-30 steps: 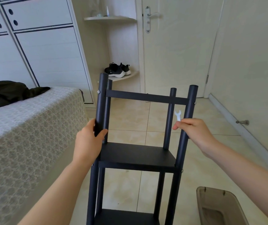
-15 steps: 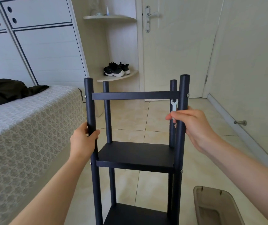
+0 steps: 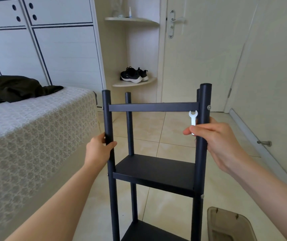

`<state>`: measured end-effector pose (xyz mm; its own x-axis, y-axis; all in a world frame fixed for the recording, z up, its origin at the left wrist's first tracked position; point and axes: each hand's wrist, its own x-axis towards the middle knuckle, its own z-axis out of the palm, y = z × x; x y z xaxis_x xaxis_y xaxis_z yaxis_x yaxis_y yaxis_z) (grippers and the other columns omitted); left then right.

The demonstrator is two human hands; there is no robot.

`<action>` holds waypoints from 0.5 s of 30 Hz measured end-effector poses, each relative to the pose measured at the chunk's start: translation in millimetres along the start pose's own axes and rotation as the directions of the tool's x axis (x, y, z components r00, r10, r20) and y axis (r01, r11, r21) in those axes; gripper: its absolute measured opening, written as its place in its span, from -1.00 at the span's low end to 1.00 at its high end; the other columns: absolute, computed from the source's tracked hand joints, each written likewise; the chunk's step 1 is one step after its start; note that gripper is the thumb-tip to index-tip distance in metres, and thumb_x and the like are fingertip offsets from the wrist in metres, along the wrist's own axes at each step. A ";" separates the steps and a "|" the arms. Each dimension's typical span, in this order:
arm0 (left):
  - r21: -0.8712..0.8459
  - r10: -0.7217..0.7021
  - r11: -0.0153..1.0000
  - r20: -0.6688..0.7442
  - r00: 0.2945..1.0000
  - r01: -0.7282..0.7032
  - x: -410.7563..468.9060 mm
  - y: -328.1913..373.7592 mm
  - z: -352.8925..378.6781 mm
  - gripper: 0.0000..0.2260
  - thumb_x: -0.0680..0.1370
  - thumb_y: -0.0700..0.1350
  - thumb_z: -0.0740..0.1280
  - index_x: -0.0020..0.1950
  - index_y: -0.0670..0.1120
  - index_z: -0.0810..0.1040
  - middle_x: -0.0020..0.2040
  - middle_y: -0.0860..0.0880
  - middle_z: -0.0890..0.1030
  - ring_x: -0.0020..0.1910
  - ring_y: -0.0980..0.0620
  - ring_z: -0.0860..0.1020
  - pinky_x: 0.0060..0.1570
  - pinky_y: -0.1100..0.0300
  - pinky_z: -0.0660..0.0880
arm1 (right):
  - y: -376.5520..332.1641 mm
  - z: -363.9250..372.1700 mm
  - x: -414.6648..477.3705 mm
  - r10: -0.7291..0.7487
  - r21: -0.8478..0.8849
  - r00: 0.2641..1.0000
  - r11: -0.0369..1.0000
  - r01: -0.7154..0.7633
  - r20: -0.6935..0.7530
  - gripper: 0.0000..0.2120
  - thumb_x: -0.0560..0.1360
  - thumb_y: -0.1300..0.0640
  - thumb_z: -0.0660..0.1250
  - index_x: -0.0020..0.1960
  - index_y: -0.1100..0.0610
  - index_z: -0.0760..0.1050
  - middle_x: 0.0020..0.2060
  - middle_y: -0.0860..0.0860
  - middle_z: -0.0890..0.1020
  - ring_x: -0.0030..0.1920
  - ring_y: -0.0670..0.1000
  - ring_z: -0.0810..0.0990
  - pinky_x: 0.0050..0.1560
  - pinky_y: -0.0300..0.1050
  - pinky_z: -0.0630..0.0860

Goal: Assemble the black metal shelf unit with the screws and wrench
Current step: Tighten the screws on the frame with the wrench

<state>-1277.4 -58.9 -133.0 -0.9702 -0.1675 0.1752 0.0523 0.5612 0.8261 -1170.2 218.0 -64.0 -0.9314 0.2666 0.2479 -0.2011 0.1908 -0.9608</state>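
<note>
Shelf unit [image 3: 154, 168] stands upright on the tiled floor [image 3: 156, 129], just beside the bed [image 3: 35, 127]. My left hand [image 3: 98, 150] is wrapped round its left front post [image 3: 107, 115], below the top crossbar [image 3: 153, 107]. My right hand [image 3: 217, 141] is curled round the right front post [image 3: 204, 105] and pinches the small white wrench [image 3: 193, 118], open end up, just under the crossbar. A screw [image 3: 208, 107] sits in that post at crossbar height. Brown bin [image 3: 229, 225] on the floor, lower right.
</note>
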 end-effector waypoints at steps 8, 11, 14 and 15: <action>-0.014 -0.069 0.997 0.032 0.997 0.070 3.4 7.0 3.0 -0.76 0.65 -0.01 0.27 0.25 -0.11 0.48 0.00 -0.06 0.59 -0.05 -0.06 0.54 -0.14 0.10 0.41 | -9.7 4.9 -3.7 -0.033 0.055 0.994 0.998 0.027 0.108 -0.82 0.51 0.20 0.40 -0.21 0.07 0.74 0.09 -0.04 0.58 0.12 -0.15 0.57 -0.01 -0.22 0.49; 0.025 -0.076 0.997 0.073 0.994 0.075 2.0 4.1 0.6 -0.67 0.60 -0.11 0.31 0.36 -0.10 0.39 0.07 -0.10 0.58 -0.15 0.03 0.52 -0.30 0.19 0.39 | -11.2 5.4 -4.3 -0.037 0.068 0.985 0.997 0.026 0.166 -0.82 0.52 0.20 0.39 -0.18 0.06 0.74 0.11 -0.12 0.61 0.15 -0.21 0.58 0.02 -0.16 0.54; 0.058 -0.081 0.996 0.121 0.989 0.075 2.2 1.1 -3.4 -0.42 0.60 -0.13 0.32 0.57 -0.10 0.17 0.18 -0.11 0.55 -0.21 0.13 0.46 -0.36 0.25 0.36 | -11.9 4.6 -3.9 -0.016 0.088 0.972 0.996 -0.005 0.232 -0.86 0.50 0.16 0.39 -0.13 0.07 0.74 0.18 -0.16 0.61 0.26 -0.11 0.55 0.25 0.03 0.52; 0.078 -0.086 0.994 0.132 0.988 0.076 2.5 0.7 -5.0 -0.34 0.60 -0.13 0.33 0.62 -0.10 0.08 0.25 -0.13 0.52 -0.22 0.14 0.45 -0.37 0.26 0.35 | -12.2 5.6 -4.1 -0.009 0.092 0.970 0.996 -0.014 0.243 -0.87 0.49 0.14 0.40 -0.11 0.06 0.74 0.20 -0.18 0.60 0.28 -0.09 0.54 0.32 0.11 0.47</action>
<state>-1278.6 -63.0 -129.3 -0.9938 -0.1065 0.0317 -0.0399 0.6084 0.7926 -1165.6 209.3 -54.0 -0.9755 0.0270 0.2185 -0.2149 0.0990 -0.9716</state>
